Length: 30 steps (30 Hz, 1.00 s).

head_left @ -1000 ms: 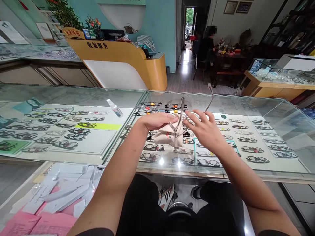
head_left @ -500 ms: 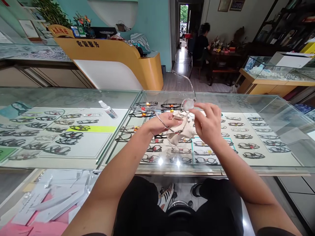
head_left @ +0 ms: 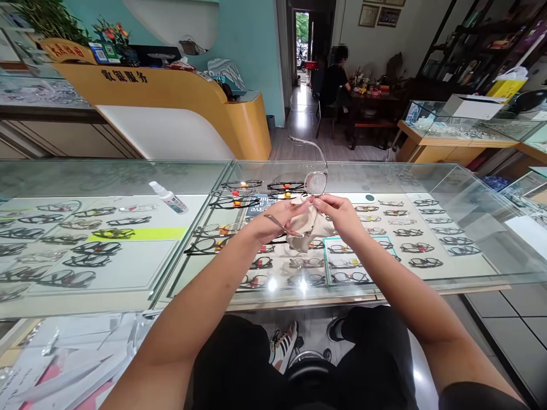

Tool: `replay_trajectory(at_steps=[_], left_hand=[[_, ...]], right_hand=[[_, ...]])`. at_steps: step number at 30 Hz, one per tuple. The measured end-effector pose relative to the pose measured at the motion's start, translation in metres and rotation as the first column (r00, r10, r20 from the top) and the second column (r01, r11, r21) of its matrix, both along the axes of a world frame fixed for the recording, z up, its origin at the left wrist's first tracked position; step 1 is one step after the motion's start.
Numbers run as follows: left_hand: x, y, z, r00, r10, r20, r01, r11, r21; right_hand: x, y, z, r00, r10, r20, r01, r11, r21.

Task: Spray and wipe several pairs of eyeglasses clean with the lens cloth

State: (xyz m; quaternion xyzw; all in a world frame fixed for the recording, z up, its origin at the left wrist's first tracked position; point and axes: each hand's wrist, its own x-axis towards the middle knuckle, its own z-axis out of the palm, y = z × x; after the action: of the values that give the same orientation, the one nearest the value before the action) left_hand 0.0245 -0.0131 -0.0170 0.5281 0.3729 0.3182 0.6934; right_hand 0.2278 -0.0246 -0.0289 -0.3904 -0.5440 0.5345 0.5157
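A pair of eyeglasses (head_left: 316, 183) with a thin metal frame is held above the glass counter, one temple raised and curving up to the left, the other pointing left near my wrist. One lens shows with pale spots on it. My left hand (head_left: 273, 221) is closed around a beige cleaning cloth (head_left: 301, 242) wrapped about the other lens, which is hidden. My right hand (head_left: 341, 215) pinches at the middle of the eyeglasses, below the spotted lens and against the cloth. The two hands' fingertips nearly meet there.
Beneath my hands, a glass display counter (head_left: 465, 267) holds rows of eyeglasses. A white spray bottle (head_left: 168, 197) lies or stands on its left part. Papers and pink sheets (head_left: 72, 364) are at lower left. Beyond, a person (head_left: 335, 82) sits by a dark table.
My right hand has come down and left from beside the bare lens to the middle of the eyeglasses, its fingers closing. The view has shifted slightly to the right.
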Motion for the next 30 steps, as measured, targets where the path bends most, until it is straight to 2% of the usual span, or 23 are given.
replay_trajectory(at_steps=[3,5,13,17,23,30], left_hand=[[0.000,0.003,-0.006,0.996,0.007,0.092,0.001,0.996,-0.085],[-0.002,0.005,-0.008,0.992,-0.007,0.127,0.018,0.996,-0.086],[-0.003,0.001,-0.005,0.999,-0.019,0.040,0.021,0.999,-0.039],[0.001,0.001,-0.007,0.998,-0.024,0.054,0.026,0.999,-0.036],[0.002,-0.001,-0.004,0.998,-0.056,0.012,0.056,0.998,0.030],[0.011,-0.003,-0.008,0.999,0.034,0.019,-0.037,0.986,0.161]], right_hand=[[0.001,0.000,0.000,1.000,-0.005,-0.001,0.005,1.000,0.002],[0.001,0.000,0.001,1.000,-0.002,-0.016,0.002,1.000,-0.008],[-0.001,0.003,-0.007,0.986,0.023,-0.165,-0.043,0.992,-0.121],[-0.001,0.005,-0.011,0.985,0.019,-0.170,-0.047,0.986,-0.159],[-0.001,0.003,-0.007,0.986,0.031,-0.163,-0.059,0.983,-0.174],[-0.006,-0.002,-0.002,0.972,0.048,-0.229,-0.094,0.977,-0.191]])
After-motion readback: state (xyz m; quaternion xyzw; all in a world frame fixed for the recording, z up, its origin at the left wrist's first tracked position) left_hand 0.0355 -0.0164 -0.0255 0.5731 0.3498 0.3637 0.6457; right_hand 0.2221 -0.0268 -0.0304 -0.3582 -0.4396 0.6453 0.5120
